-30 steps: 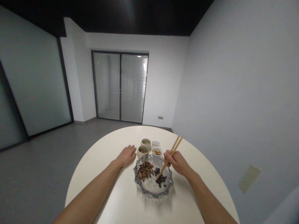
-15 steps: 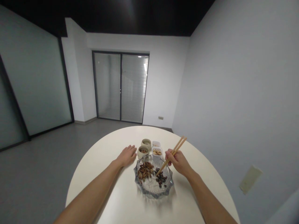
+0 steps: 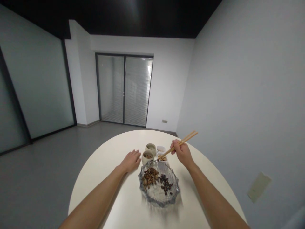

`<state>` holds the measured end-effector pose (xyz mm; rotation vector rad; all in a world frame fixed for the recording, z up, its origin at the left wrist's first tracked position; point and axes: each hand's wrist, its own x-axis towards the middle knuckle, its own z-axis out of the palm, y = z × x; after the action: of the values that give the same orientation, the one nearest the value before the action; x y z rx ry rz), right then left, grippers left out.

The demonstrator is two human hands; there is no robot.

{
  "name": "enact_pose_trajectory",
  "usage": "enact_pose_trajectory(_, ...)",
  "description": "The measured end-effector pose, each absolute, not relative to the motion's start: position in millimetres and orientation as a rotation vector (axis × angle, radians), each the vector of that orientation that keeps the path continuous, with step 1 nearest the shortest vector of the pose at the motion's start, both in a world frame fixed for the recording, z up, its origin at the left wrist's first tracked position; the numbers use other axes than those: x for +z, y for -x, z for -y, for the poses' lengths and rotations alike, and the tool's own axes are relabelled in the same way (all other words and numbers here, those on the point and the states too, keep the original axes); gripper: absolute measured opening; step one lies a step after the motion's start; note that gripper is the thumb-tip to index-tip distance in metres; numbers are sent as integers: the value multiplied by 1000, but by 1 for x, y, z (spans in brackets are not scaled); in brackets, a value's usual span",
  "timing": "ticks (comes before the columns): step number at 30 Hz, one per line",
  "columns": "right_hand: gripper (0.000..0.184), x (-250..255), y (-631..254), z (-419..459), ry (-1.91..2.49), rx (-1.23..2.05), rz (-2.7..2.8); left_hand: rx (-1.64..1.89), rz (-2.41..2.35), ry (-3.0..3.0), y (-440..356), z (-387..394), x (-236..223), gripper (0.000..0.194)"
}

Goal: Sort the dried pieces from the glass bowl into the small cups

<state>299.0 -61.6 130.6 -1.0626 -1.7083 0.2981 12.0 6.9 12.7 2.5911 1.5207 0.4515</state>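
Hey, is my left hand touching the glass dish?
Apart: the head view shows a plain gap between the left hand and the rim of the glass dish.

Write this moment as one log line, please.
left hand: resting on table | right hand: holds wooden chopsticks, tips near white square dish | glass dish: untouched

Soft even light, faint shadows under the glass dish (image 3: 159, 199), bowed edge walls (image 3: 226, 95).

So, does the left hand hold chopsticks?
No, light wooden chopsticks are in the right hand; the left hand lies on the white round table.
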Motion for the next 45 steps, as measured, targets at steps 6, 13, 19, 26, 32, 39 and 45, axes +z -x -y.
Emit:
enact_pose_trajectory(6, 61, 152, -285, 22, 1075, 184, 1647, 449, -1509, -2592, -10, -10, 10, 47)
enact_pose_trajectory(13, 46, 128, -267, 3, 1129, 160, 1771, 434, -1515, -2585, -9, -12, 10, 47)
enact_pose_trajectory(19, 40, 107, -276, 8, 1241, 198, 1872, 439, -1520, -2585, -9, -10, 11, 49)
enact_pose_trajectory(26, 43, 106, -291, 24, 1218, 213, 1743, 452, -1522, -2601, -10, -12, 8, 49)
enact_pose_trajectory(32, 44, 104, -300, 46, 1142, 242, 1592, 458, -1501, -2618, -11, -12, 7, 48)
enact_pose_trajectory(39, 38, 98, -312, 82, 1089, 373, 1654, 421, -1534, -2612, -14, -7, 11, 47)
enact_pose_trajectory(45, 37, 101, -309, 93, 1073, 555, 1803, 407, -1546, -2616, -15, -6, 12, 49)
